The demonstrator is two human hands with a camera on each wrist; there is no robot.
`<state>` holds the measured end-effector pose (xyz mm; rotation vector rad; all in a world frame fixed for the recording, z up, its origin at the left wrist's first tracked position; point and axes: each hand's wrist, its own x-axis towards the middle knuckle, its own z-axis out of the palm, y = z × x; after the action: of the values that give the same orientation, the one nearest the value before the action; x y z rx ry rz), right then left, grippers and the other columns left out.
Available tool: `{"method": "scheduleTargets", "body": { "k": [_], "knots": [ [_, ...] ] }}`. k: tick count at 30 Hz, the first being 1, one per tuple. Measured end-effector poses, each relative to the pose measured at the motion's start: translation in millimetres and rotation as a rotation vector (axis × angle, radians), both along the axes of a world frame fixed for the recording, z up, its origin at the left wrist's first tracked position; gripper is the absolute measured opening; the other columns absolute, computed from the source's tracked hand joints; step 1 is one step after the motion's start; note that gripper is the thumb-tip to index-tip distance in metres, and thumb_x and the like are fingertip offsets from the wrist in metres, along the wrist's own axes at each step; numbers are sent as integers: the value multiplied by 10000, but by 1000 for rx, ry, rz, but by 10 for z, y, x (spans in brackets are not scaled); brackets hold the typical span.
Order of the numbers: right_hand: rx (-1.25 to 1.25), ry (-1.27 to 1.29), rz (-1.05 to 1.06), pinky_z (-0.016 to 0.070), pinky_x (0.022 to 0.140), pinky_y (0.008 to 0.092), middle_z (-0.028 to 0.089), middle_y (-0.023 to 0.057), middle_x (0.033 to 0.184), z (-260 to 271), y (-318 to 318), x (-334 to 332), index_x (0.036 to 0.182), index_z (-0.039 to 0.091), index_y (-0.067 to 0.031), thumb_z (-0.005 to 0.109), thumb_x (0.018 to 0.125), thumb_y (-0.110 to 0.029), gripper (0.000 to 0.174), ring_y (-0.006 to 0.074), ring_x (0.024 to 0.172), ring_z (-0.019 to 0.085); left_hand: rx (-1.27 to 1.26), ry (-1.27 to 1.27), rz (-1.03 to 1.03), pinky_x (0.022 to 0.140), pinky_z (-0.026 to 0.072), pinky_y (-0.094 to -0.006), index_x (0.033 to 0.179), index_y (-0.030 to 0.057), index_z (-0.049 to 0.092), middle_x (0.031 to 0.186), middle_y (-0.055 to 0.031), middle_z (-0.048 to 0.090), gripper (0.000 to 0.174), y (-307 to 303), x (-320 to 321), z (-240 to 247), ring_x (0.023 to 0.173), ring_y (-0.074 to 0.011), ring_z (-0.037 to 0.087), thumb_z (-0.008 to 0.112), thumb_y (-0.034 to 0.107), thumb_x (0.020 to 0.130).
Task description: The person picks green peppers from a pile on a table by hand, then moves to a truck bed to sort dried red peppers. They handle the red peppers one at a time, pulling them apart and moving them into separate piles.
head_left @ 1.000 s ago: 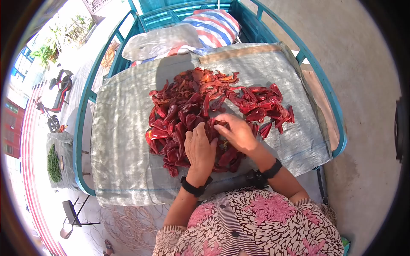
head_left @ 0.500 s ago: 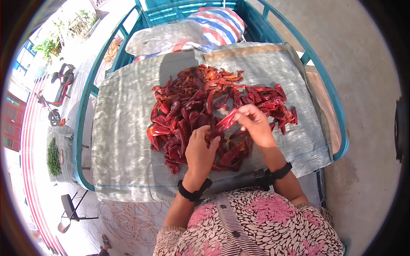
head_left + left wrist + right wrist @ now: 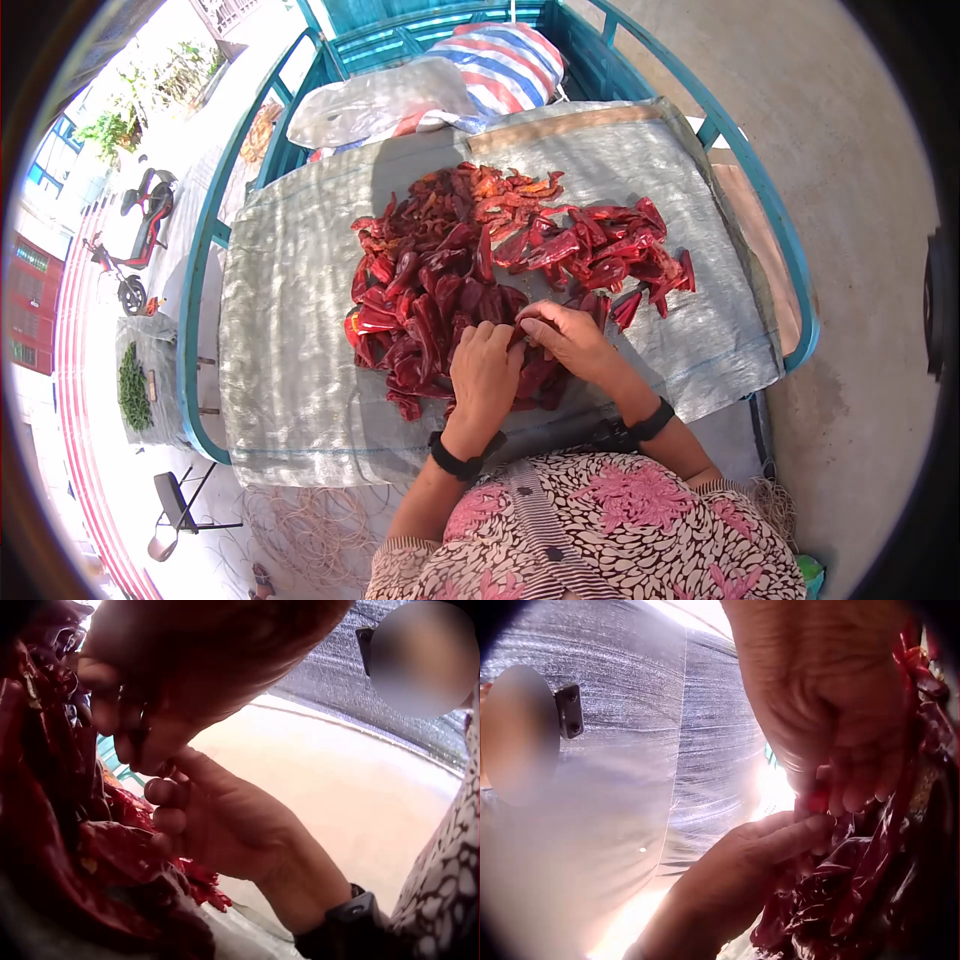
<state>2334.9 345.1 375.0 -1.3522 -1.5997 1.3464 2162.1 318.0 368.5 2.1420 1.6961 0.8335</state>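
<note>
A heap of dark red peppers point(image 3: 430, 300) lies on the grey woven sheet, whole and glossy. At its near right edge my two hands meet, fingertips together. My left hand point(image 3: 487, 375) grips a red pepper point(image 3: 817, 801), mostly hidden by the fingers. From the right, my right hand point(image 3: 575, 345) pinches the same pepper with thumb and fingers. In the left wrist view the right hand's curled fingers point(image 3: 166, 817) show below the left hand. To the right lies a group of opened, flattened pepper pieces point(image 3: 610, 245).
Shrivelled, orange-red pepper pieces point(image 3: 500, 190) lie behind the heap. The woven sheet point(image 3: 290, 330) spreads over a teal cart, whose rails point(image 3: 770, 220) run along both sides. A striped sack point(image 3: 505, 65) and a translucent bag point(image 3: 380, 100) sit at the back.
Half a second ago my right hand held a red pepper piece to the right; now it is back beside the left hand. A flattened piece now lies at the right group's left edge.
</note>
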Motion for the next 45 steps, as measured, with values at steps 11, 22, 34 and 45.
{"method": "scheduleTargets", "body": {
  "k": [11,22,34,45],
  "knots": [
    [186,49,-417,493,618,257,615,27,853,132,304,240,1266,555,-22,612,1018,-195,308,95,719,578,176,-96,468,807,504,-434,1184,44,616,1055,-150,546,412,243,-241,98,993,-336,585,779,196,838],
    [213,-38,39,518,711,326,686,117,904,-36,239,25,1190,630,-58,655,980,-208,260,187,791,653,267,0,378,760,468,-390,986,65,675,875,-60,619,218,299,-378,127,846,-261,568,779,100,797],
    [-17,176,-61,458,614,260,575,-13,744,70,158,134,1023,650,-32,596,1035,-278,252,61,661,519,117,-72,153,817,466,-394,1056,65,710,940,-89,645,286,169,-146,302,902,-275,571,792,191,813],
    [186,228,-428,526,672,250,622,40,994,-172,197,314,1364,509,-43,607,1024,-206,390,79,802,586,211,112,264,839,454,-390,1023,84,701,1011,-60,630,302,343,-88,147,956,-259,567,815,180,760]
  ]
}}
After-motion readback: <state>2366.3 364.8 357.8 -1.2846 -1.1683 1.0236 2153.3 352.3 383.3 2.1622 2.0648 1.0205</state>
